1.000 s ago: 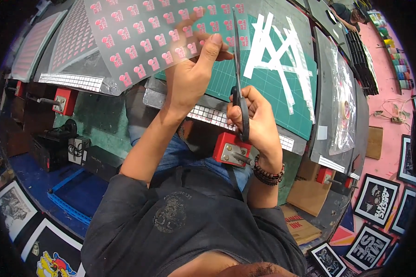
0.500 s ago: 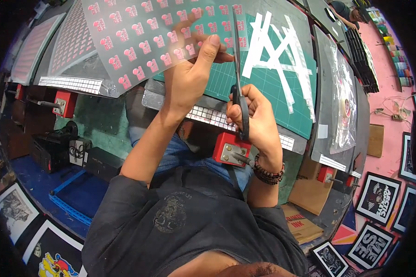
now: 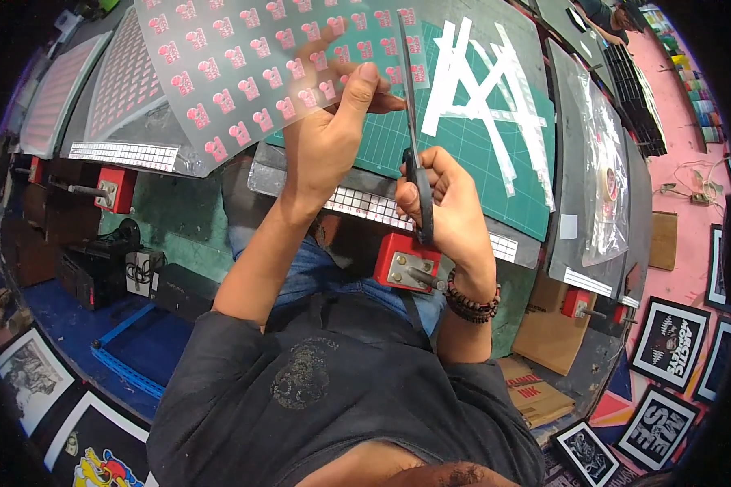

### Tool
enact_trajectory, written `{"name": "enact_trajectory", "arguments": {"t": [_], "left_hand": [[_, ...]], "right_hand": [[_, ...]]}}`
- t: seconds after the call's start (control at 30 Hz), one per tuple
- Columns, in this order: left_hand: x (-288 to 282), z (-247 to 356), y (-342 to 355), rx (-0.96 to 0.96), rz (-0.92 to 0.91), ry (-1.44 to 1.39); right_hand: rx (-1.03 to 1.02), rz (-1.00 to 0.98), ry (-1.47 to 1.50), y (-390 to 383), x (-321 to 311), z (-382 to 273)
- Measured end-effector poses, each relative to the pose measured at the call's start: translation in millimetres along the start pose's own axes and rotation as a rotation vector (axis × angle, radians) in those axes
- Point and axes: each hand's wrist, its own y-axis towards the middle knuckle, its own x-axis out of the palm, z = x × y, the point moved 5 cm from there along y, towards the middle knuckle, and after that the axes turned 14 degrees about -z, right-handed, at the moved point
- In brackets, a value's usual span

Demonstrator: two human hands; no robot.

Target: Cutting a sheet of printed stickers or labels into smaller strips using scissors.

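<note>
Our printed sheet [image 3: 252, 65] and scissors [image 3: 421, 199] shift slightly left. Left hand [image 3: 329, 142] fingers pinch the sheet, right hand [image 3: 455, 199] fingers clamp the scissors; we're seemingly mid-cut, next needing steady tension.

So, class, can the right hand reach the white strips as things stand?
Likely yes: the white strips lie uncovered just beyond the right hand, though the scissors it holds may hamper grasping.
</note>
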Motion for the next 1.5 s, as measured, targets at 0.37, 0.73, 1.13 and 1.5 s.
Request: {"name": "enact_trajectory", "arguments": {"t": [0.37,0.73,1.13,1.5], "left_hand": [[0.3,1.5,-0.3,-0.003,0.003,0.032],[1.0,-0.6,-0.3,-0.023,0.025,0.011],[0.6,-0.5,-0.4,-0.026,-0.017,-0.007],[9.3,5.0,-3.0,-0.065,-0.064,0.040]], "right_hand": [[-0.003,0.012,0.057,0.4,0.2,2.7],[0.006,0.048,0.091,-4.0,1.6,-2.0],[-0.004,0.060,0.123,-5.2,2.5,3.0],[-0.076,0.082,0.110,2.7,-1.4,-9.1]]}}
